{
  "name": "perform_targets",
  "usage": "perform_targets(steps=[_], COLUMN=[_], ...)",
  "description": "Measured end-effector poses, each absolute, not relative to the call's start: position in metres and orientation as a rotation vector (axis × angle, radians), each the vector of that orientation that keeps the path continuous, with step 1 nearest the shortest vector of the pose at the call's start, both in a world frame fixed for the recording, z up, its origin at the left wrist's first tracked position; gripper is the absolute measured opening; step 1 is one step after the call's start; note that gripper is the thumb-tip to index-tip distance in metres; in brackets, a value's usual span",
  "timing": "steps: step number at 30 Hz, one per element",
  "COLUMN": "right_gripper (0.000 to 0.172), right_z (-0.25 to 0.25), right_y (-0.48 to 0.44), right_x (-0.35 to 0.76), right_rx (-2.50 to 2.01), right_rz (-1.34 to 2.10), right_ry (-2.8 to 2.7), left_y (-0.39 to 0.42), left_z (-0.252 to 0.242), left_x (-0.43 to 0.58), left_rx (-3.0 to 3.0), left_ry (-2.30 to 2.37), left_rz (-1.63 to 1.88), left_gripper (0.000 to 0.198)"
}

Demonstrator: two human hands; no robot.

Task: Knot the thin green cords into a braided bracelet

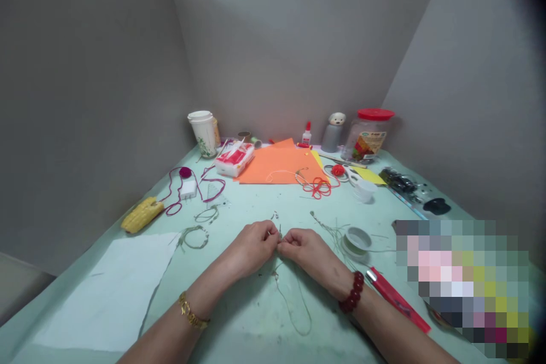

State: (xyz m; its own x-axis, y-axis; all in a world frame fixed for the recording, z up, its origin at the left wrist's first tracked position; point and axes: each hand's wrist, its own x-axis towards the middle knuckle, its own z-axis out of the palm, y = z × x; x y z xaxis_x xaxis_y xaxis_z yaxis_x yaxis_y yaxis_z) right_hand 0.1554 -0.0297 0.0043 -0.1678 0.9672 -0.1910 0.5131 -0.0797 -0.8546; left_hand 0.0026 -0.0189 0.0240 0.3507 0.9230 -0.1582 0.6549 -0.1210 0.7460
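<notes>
Pinching a thin greenish strand (301,335), the left hand (251,249) and right hand (305,253) hide its gripped stretch.

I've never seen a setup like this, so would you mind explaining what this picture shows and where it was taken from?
This picture comes from a camera worn on a person's head, looking forward and down. The left hand, with a gold bracelet, and the right hand, with a red bead bracelet, meet at the fingertips and appear to pinch a thin green wire. A wire spool, a red craft knife, orange paper and red cord lie on the pale green tabletop.
</notes>
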Motion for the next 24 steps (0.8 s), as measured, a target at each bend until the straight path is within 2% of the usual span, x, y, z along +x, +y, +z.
perform_targets(steps=[7, 10, 15, 20, 22, 24], right_gripper=[0.011, 0.014, 0.011, 0.009, 0.009, 0.009], right_z=[0.008, 0.013, 0.017, 0.015, 0.015, 0.015], right_y=[-0.03, -0.03, -0.03, -0.03, -0.03, -0.029], right_x=[0.16, 0.16, 0.16, 0.162, 0.163, 0.162], right_rx=[-1.568, -1.572, -1.567, -1.552, -1.553, -1.555], right_rz=[1.392, 1.481, 1.469, 1.488, 1.491, 1.498], right_ry=[-1.56, -1.53, -1.567, -1.573, -1.586, -1.587], left_y=[-0.031, -0.042, -0.066, -0.06, -0.051, -0.043], left_z=[0.023, 0.017, 0.017, 0.041, 0.047, 0.044], left_x=[-0.004, 0.002, 0.013, -0.015, -0.025, -0.027], left_rx=[1.796, 1.831, 1.865, 1.554, 1.705, 1.913], left_ry=[1.367, 1.366, 1.305, 0.918, 1.097, 1.368], left_rz=[0.394, 0.425, 0.527, -0.012, 0.107, 0.376], left_gripper=[0.021, 0.025, 0.025, 0.029, 0.034, 0.026])
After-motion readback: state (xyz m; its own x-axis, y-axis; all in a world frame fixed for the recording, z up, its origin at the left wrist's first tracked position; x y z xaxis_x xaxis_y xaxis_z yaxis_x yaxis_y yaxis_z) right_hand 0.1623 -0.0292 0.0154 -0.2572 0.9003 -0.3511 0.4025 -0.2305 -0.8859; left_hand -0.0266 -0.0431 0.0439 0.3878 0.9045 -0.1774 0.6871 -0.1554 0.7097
